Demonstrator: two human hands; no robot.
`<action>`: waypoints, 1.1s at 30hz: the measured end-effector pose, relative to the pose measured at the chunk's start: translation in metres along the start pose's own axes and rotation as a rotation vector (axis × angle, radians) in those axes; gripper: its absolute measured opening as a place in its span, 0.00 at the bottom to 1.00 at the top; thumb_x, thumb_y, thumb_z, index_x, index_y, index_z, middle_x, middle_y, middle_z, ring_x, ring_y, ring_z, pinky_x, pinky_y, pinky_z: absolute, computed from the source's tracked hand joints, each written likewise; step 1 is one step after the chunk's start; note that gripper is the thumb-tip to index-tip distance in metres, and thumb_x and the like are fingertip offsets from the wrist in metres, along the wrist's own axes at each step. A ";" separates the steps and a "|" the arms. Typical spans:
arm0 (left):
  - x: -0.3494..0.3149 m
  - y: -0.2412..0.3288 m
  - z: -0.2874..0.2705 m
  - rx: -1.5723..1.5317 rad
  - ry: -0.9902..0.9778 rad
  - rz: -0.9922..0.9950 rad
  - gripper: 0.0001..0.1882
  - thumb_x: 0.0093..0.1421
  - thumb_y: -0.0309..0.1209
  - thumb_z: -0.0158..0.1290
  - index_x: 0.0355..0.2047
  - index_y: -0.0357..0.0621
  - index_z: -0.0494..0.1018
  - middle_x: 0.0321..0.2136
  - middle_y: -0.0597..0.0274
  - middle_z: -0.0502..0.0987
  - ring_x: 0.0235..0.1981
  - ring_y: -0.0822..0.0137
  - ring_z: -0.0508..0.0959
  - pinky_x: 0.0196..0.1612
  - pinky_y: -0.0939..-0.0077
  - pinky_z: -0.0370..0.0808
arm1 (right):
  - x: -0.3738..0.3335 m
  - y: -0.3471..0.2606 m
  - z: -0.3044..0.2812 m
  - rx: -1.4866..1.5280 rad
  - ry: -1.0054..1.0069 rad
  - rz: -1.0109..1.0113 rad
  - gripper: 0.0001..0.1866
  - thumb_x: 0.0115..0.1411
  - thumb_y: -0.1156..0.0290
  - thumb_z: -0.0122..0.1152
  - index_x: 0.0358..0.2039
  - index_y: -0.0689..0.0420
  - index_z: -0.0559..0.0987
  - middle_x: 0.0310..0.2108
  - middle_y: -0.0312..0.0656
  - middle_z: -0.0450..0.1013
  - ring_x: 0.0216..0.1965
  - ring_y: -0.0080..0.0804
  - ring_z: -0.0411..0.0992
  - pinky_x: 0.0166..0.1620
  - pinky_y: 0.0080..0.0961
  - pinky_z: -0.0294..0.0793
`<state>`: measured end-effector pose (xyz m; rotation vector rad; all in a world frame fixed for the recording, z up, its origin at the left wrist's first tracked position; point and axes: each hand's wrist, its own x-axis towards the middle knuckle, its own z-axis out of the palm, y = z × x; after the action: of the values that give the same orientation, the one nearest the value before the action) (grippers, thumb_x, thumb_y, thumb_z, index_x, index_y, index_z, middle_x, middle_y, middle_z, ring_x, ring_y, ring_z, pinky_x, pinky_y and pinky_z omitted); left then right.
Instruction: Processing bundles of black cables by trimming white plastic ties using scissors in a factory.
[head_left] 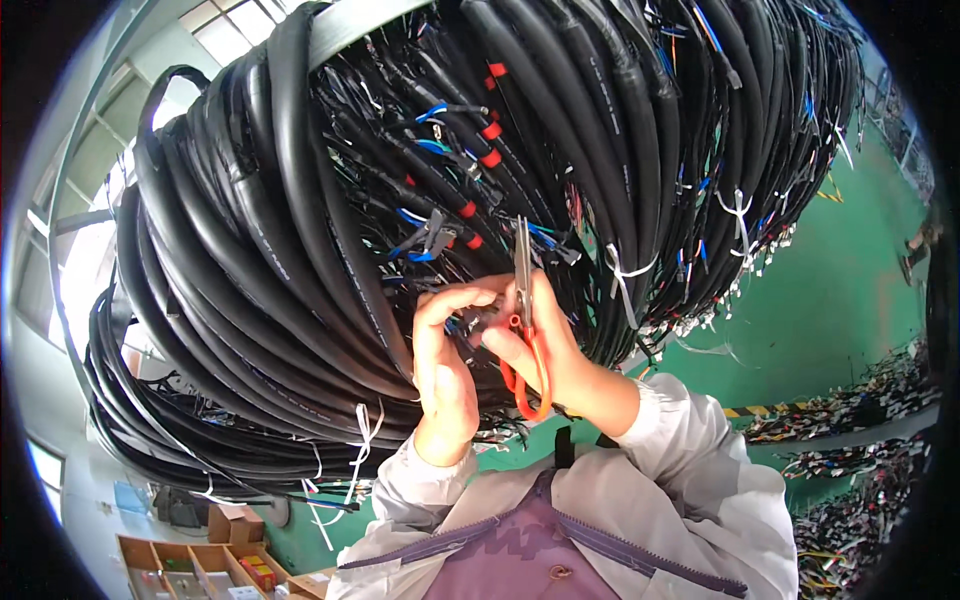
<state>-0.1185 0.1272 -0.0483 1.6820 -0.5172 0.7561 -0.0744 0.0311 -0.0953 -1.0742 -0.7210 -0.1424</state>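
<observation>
My right hand [555, 345] is closed round a pair of scissors [523, 262] with orange-red handles. The blades point up and away from me and lie close together. Just left of it, my left hand [446, 365] has its fingers curled toward the right hand's fingertips. Small dark parts [468, 322] show between the two hands, too covered to make out. Beyond my fingers hangs a thick bundle of black cables [300, 200]. Red tape bands [490, 158], blue wires [432, 112] and dark connectors [435, 238] stick out of it.
White ties [628, 268] wrap some cable groups. A pale bar [365, 25] runs above the bundle. More wire ends lie in heaps [850, 500] at the right, beside yellow-black floor tape [765, 410]. A wooden compartment box [140, 555] stands at lower left.
</observation>
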 end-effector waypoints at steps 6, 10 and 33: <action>-0.005 0.006 0.009 -0.052 0.091 -0.069 0.35 0.60 0.58 0.35 0.44 0.32 0.63 0.35 0.54 0.71 0.41 0.64 0.70 0.51 0.72 0.60 | 0.004 -0.007 0.002 -0.158 0.028 -0.108 0.16 0.56 0.71 0.59 0.34 0.59 0.60 0.28 0.41 0.65 0.24 0.25 0.64 0.29 0.21 0.67; -0.007 0.009 0.016 -0.017 0.183 -0.071 0.34 0.61 0.57 0.34 0.44 0.33 0.63 0.35 0.53 0.71 0.40 0.65 0.70 0.49 0.73 0.61 | 0.011 0.001 -0.002 -0.073 0.039 -0.208 0.19 0.51 0.76 0.64 0.35 0.59 0.61 0.34 0.46 0.69 0.30 0.30 0.70 0.32 0.23 0.70; 0.019 0.029 0.031 0.603 0.310 -0.022 0.29 0.55 0.17 0.44 0.59 0.33 0.55 0.22 0.57 0.72 0.21 0.66 0.72 0.28 0.75 0.71 | 0.051 -0.044 0.000 0.126 -0.139 -0.210 0.11 0.58 0.83 0.46 0.40 0.62 0.59 0.47 0.56 0.66 0.44 0.39 0.72 0.48 0.30 0.72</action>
<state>-0.1186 0.0911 -0.0192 2.0575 -0.0445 1.2148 -0.0548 0.0214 -0.0312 -0.8926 -0.9563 -0.2006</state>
